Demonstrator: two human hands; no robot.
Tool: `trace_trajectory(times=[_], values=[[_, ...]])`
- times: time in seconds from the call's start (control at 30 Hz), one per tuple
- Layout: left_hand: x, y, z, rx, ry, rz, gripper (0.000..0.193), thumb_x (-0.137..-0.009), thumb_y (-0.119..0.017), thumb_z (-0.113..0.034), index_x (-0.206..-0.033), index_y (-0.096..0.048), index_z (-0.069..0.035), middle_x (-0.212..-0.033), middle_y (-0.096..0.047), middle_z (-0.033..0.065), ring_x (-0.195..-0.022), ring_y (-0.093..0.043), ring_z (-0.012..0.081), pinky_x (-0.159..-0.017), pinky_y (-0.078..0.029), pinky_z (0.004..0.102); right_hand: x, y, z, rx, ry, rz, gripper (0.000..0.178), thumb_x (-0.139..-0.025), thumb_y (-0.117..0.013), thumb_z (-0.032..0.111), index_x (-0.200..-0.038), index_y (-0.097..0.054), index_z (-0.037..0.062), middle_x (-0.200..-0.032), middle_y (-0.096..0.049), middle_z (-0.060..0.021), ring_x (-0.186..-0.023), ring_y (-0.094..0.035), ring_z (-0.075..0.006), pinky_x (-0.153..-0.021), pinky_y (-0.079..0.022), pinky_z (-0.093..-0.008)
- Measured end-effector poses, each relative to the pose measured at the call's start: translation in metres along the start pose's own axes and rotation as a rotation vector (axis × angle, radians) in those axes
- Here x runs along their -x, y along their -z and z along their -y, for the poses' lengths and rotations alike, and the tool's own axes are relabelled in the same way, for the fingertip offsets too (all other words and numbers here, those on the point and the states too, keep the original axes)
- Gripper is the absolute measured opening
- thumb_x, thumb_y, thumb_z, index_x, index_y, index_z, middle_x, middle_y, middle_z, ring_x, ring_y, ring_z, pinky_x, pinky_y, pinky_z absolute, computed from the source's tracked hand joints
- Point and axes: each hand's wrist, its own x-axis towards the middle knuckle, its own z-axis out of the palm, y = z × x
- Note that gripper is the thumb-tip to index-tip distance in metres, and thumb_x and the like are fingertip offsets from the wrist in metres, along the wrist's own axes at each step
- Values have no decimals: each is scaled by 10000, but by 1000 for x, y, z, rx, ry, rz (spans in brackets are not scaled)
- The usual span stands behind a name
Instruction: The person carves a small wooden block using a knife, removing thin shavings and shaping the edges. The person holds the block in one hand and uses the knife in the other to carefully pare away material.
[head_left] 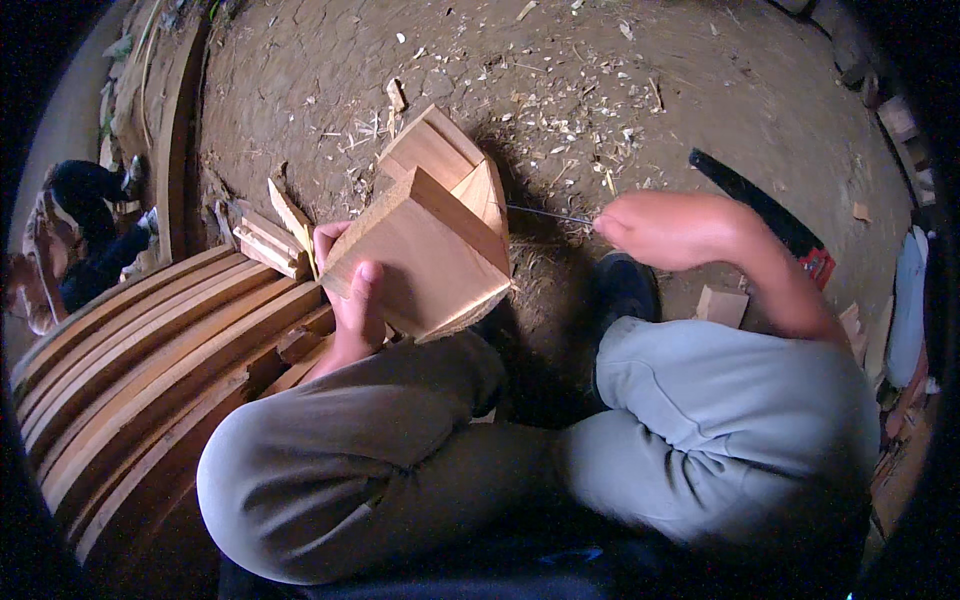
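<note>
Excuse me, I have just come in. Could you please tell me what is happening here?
A seated person's left hand grips an angular wooden piece above the ground, thumb on its broad face. The right hand holds a thin metal rod that points at the wood's right side; whether its tip touches is unclear. Long wooden boards lie at the left, a saw lies at the right, and wood chips are scattered ahead.

Wooden block [420, 260] fills middle, planks [165, 345] left; room over floor [330, 60] beyond.
</note>
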Motion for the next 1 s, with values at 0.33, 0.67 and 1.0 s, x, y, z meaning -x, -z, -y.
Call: trace_trajectory(times=[0.33,0.67,1.0], values=[[-2,1,11,170,56,-95,599,-771,-618,-507,-1061,-438,-15,-956,-442,54,-897,-421,132,-804,-339,288,13,-4,33,15,-196,-264,374,-981,-366,278,-855,-542,-27,-818,-595,-279,-815,-573,-469,-733,-439,-526],[5,2,2,-34,-33,45,699,-706,-669,-546,-1074,-423,-5,-982,-428,75,-957,-428,164,-861,-343,317,-60,-31,5,-40,-251,-332,405,-977,-368,241,-854,-606,-64,-827,-621,-284,-838,-610,-446,-742,-476,-520],[5,0,-1,84,17,-5,645,-755,-636,-488,-1114,-399,-7,-987,-457,77,-943,-442,152,-855,-349,315,4,-7,14,36,-128,-188,370,-974,-363,247,-880,-570,-45,-832,-609,-287,-834,-586,-466,-743,-461,-525]])
